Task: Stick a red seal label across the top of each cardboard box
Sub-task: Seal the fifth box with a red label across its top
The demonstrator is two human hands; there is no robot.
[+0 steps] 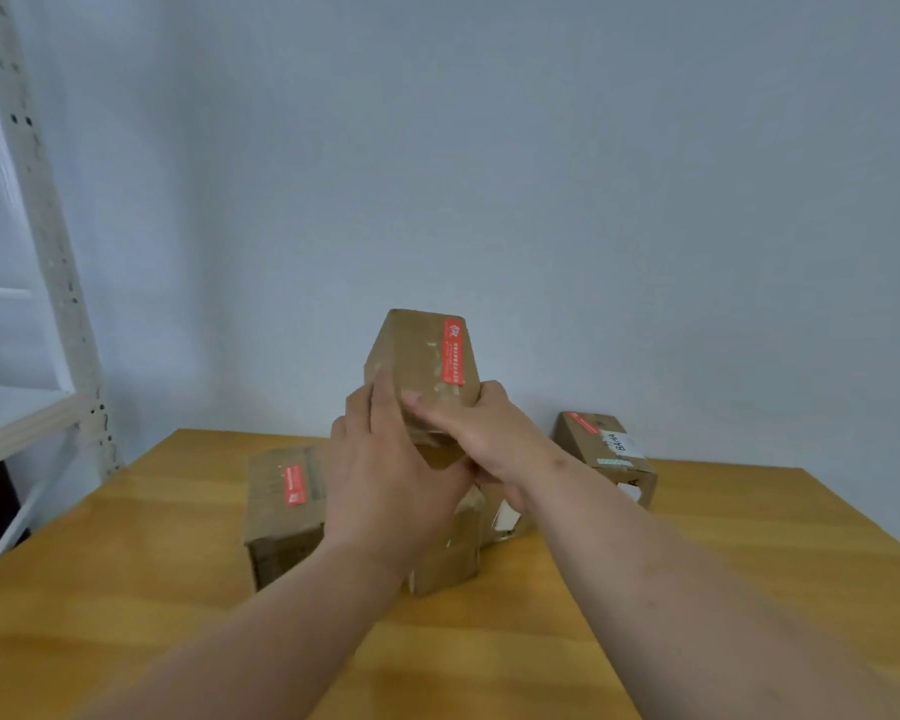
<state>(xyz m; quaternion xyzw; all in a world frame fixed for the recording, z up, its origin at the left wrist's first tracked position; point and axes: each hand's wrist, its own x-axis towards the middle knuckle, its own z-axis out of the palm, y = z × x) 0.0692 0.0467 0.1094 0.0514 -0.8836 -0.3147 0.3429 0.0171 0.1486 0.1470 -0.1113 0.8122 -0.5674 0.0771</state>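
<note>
Held box (417, 363) raised above the wooden surface (697, 589), tilted, long axis running up and away toward the wall, sealed face turned to the camera. Red seal label (453, 351) stuck along that face near its right edge, lengthwise with the box; white print on it too blurred to read. Left hand (385, 475) wrapped around the box's lower left side, fingers pointing up along the cardboard. Right hand (481, 433) gripping the lower right corner, thumb lying across the near face, forearm stretched in from the lower right.

Left box (284, 511) resting on the surface, a red label (294, 484) across its top, print unreadable. Right box (606, 454) further back on the surface, tilted, with a red label (584, 423) near its top edge and a white sticker (622, 443) reading something like "BA4A". Another box (453, 553) on the surface just under the hands, mostly hidden by them. White shelving rack (48, 304) at the left edge.
</note>
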